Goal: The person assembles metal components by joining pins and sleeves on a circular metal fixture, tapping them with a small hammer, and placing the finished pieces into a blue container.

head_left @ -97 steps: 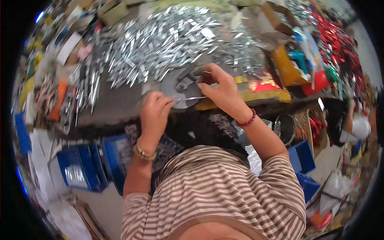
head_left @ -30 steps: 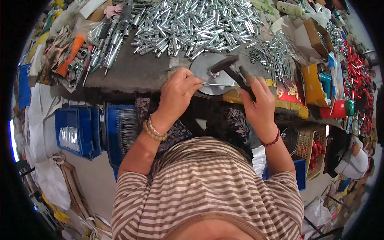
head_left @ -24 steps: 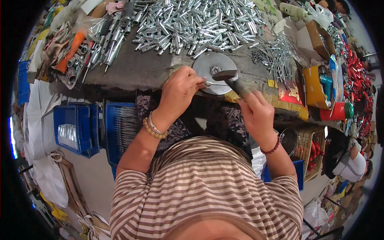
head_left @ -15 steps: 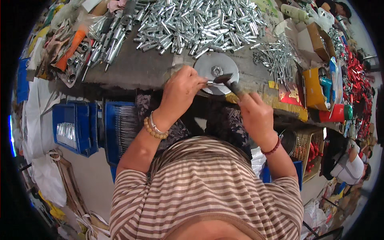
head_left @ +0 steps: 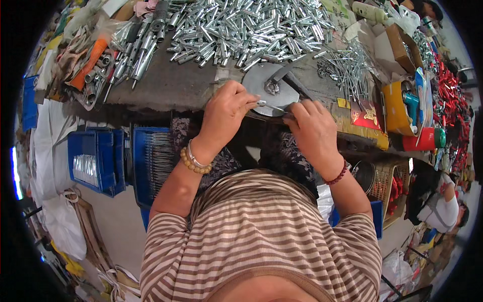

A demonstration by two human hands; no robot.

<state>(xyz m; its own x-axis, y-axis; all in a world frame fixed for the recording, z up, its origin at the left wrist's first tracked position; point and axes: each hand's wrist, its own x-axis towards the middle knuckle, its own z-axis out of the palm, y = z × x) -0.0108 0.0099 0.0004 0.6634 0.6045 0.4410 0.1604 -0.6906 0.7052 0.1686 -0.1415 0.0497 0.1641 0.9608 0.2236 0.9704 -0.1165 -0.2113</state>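
Observation:
My left hand (head_left: pixel 224 113) pinches a short silver metal tube (head_left: pixel 261 103) over the near side of a round grey metal disc (head_left: pixel 256 83). A thin metal rod (head_left: pixel 274 107) extends from the tube toward the right. At its far end, the fingers of my right hand (head_left: pixel 316 131) are closed around the rod tip. A hammer (head_left: pixel 298 84) lies with its head on the disc beside the central nut-like piece (head_left: pixel 272 88). Its dark handle slopes down to my right knuckles; whether they touch it, I cannot tell.
Behind the disc spreads a big heap of silver tubes (head_left: pixel 251 30). Thin metal rods (head_left: pixel 347 70) are piled to the right, near a yellow box (head_left: pixel 397 108). Tools with an orange handle (head_left: pixel 90 63) lie left. Blue bins (head_left: pixel 95 158) stand below the bench's left side.
The hammer has left my right hand's grip and now lies on the disc. My right fingers have moved to the rod's end. My left hand stays nearly still.

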